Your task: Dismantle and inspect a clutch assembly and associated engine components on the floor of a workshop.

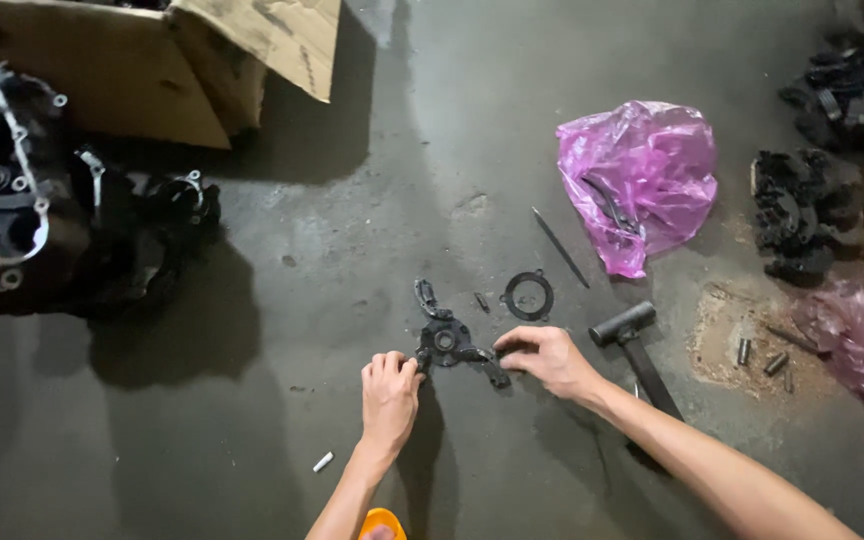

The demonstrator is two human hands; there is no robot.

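Observation:
A black three-armed metal part with a round hub lies on the grey concrete floor. My left hand rests at its lower left arm, fingertips touching it. At the lower right arm, my right hand pinches the tip of the part. A black ring-shaped gasket lies just above my right hand. A small dark pin sits between the part and the gasket.
A black-headed hammer lies right of my right hand. A pink plastic bag and a thin rod lie beyond. An engine casing and cardboard box are at far left; black parts at right.

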